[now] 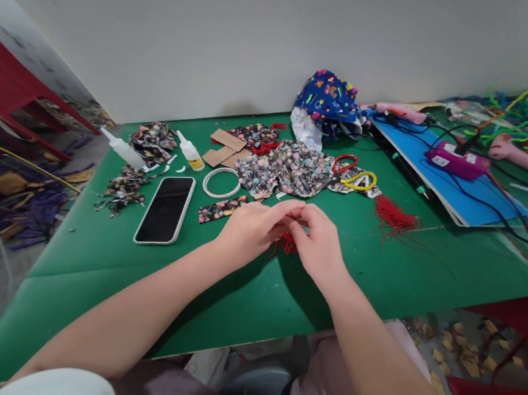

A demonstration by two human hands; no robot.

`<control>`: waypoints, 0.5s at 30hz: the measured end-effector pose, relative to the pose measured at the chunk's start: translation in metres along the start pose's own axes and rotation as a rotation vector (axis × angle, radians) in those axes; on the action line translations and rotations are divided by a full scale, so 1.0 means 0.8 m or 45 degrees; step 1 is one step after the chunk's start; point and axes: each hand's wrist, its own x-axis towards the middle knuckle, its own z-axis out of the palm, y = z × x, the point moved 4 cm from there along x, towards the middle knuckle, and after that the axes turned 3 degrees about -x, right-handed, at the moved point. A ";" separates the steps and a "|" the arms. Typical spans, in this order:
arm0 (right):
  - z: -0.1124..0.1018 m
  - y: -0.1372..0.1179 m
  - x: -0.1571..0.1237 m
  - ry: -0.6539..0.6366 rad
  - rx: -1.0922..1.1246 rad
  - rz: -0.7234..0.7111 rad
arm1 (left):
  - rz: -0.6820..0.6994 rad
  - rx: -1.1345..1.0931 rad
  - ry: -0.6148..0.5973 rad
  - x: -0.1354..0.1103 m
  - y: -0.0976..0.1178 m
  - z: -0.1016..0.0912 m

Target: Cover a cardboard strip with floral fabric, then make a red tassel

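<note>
My left hand [250,227] and my right hand [317,243] meet over the green table [99,251], fingertips pinched together. Between them hangs a small bunch of red thread [285,243], a tassel-like tuft showing below the fingers. Both hands are closed on it. A second red tassel [392,216] lies to the right of my hands. Just beyond my fingers lies a piece of floral fabric [285,167]. A narrow floral strip [222,209] lies left of my left hand.
A phone [165,208] lies face up at left, near a white ring [221,183], two glue bottles [190,152], cardboard pieces [225,146] and fabric scraps [126,186]. Scissors [354,175], a blue fabric bundle [328,97], a blue board [466,186] with a purple device and pink glue guns [516,152] lie right.
</note>
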 end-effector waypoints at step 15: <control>-0.008 0.012 0.008 0.085 0.372 0.148 | -0.620 -1.061 -0.036 0.007 -0.016 0.003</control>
